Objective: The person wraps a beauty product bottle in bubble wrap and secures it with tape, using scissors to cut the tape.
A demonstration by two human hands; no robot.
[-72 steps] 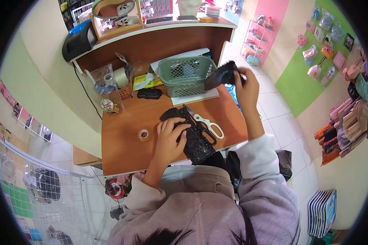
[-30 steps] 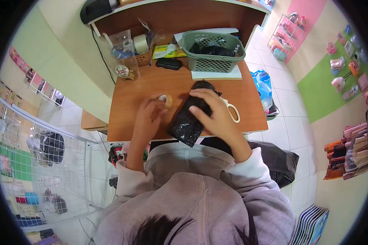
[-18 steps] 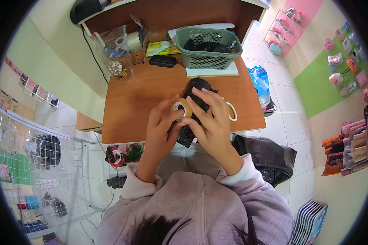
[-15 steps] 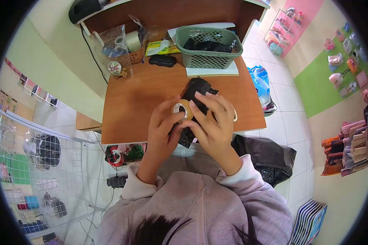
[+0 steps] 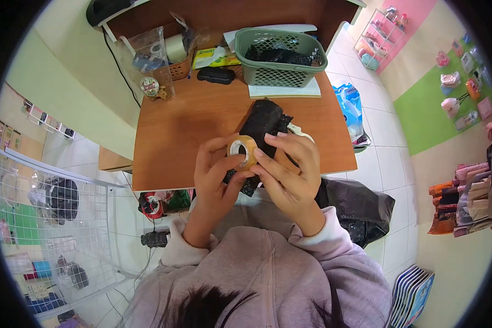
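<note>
A roll of clear, yellowish packing tape (image 5: 250, 143) is held up over the near part of the desk. My left hand (image 5: 216, 169) grips it from the left, with a finger at the core hole. Against the roll's right edge, the thumb and index finger of my right hand (image 5: 292, 169) are pinched, while the other fingers stay raised. Below both hands lies a black plastic-wrapped parcel (image 5: 263, 119), slanting across the desk and partly covered by them. A white curved object (image 5: 299, 132) shows behind my right hand, mostly hidden.
On the wooden desk (image 5: 175, 131) stand a green basket (image 5: 281, 79) with black plastic inside, a black case (image 5: 216, 75) and a brown woven basket (image 5: 180, 69). A black bag (image 5: 358, 210) lies at the right below the desk. White wire racks (image 5: 65, 240) stand at left.
The tape roll has turned a little in my fingers and my right hand has shifted slightly right and down. The whole view has moved a bit; the parcel still lies on the desk.
</note>
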